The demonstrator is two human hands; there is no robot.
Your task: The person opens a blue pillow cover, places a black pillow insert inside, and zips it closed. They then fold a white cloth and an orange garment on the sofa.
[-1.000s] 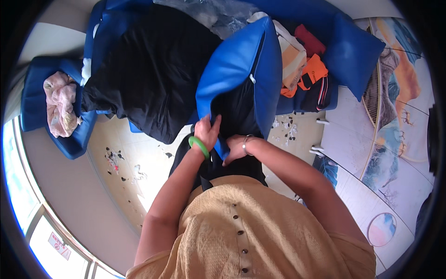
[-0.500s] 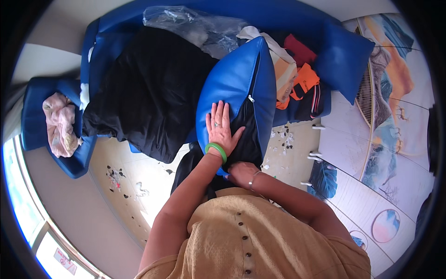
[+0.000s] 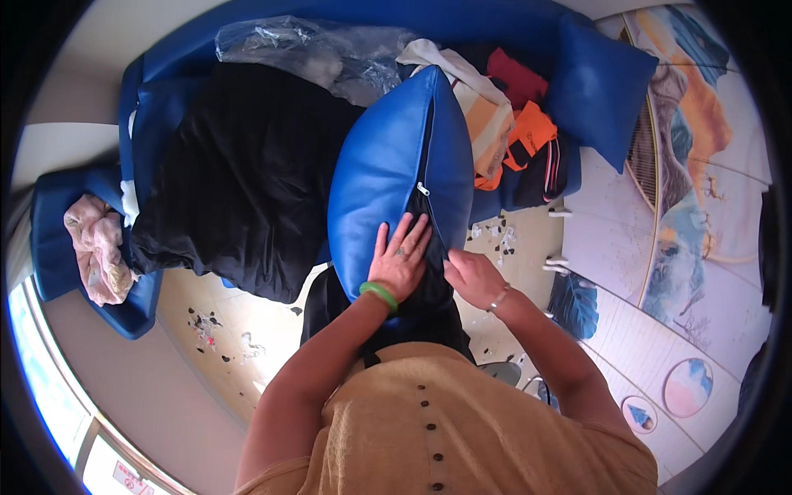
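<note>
A plump blue leather-look cushion [image 3: 375,181] stands before me, its zip partly undone. The white zip pull [image 3: 423,189] sits midway along the seam, and black filling shows through the gap below it. Flat on that black fabric, fingers stretched out, lies my left hand [image 3: 399,264], a green bangle at its wrist. My right hand [image 3: 474,277] is closed, pinching the right edge of the blue cover beside the opening. Its fingertips are partly hidden.
A large black padded piece [image 3: 247,181] lies on the blue sofa [image 3: 495,21] at left. Behind are clear plastic wrap [image 3: 318,54], a cloth bag [image 3: 470,95], orange fabric [image 3: 530,132] and another blue cushion [image 3: 598,87]. Scraps [image 3: 202,326] litter the floor.
My left hand has slid from the blue cover down onto the black filling. My right hand has moved from below the cushion up and right to the cover's edge, and the opening shows more.
</note>
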